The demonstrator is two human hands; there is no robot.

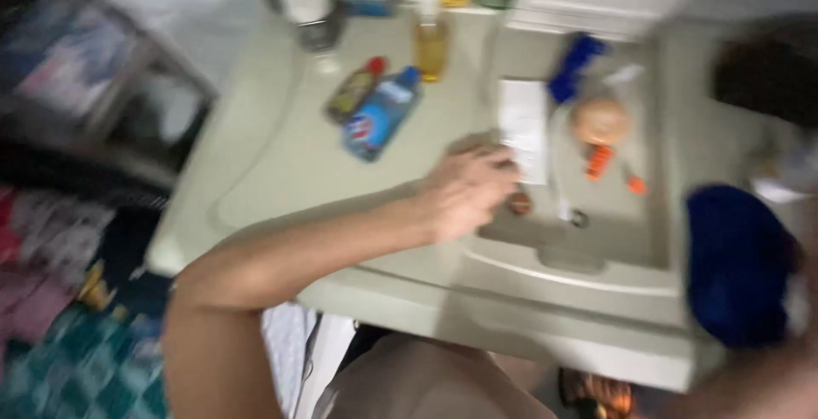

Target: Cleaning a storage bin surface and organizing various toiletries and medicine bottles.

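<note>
The picture is blurred by motion. My left hand (467,191) reaches from the lower left to the left rim of a pale sink (588,287), fingers curled, knuckles up. It lies over a brownish thing (475,141) on the rim, next to a white rectangular piece (523,125) and a small dark round thing (519,203). Whether it grips anything is unclear. At the right edge a dark blue bulky thing (737,266) sits above a skin-coloured blur; my right hand itself cannot be made out.
In the basin lie a round orange thing (600,119), small orange pieces (599,161), a blue object (576,65) and the drain (579,217). On the counter lie a blue bottle (381,114) and a red-capped bottle (355,88); a yellow bottle (430,44) stands behind. Clothes are heaped at the left.
</note>
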